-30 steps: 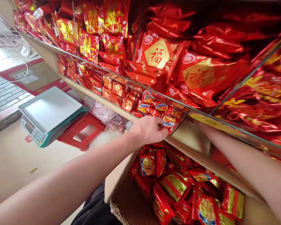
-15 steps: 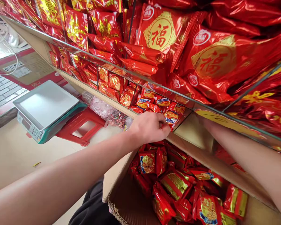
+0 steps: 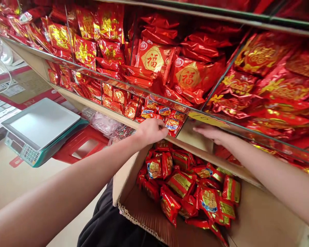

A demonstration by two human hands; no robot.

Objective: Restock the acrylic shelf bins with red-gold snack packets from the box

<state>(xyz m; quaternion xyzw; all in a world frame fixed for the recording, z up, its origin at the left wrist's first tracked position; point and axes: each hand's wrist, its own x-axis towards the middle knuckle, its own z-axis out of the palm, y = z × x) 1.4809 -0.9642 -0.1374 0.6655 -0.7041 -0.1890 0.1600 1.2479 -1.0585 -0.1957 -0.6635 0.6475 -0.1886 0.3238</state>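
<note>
Heaped loosely in the open carton (image 3: 257, 212), at near centre: red-and-gold packets (image 3: 181, 183), some tilted, some lying flat. Likely to slide over the torn near edge if tipped. Hard to tell what bears the carton's weight; close beside black-clothed legs (image 3: 103, 219), so perhaps prone to lurch with any shift of them.

Just beyond the heap, at the pale ledge (image 3: 201, 153), the left hand (image 3: 151, 131), fingers curled over with tips hidden; unable to tell whether pinching anything. Might lose control of the carton there if gripping only weakly. Right beside that hand, behind the ledge, small orange-marked packets (image 3: 172, 125); could get crushed or dragged out by a careless pull.

Farther right, just below the glass front edge (image 3: 260, 138), the right hand (image 3: 212, 133), fingers stretched out toward the left, pinching nothing visible. Could scrape against the glass or dislodge the yellow label (image 3: 208, 119) if raised carelessly. Above that edge, on the far side, stacked red bags (image 3: 153, 61); might slump forward if jolted.

Well apart at left, apparently on a red stool (image 3: 98, 135), a scale (image 3: 41, 123).
</note>
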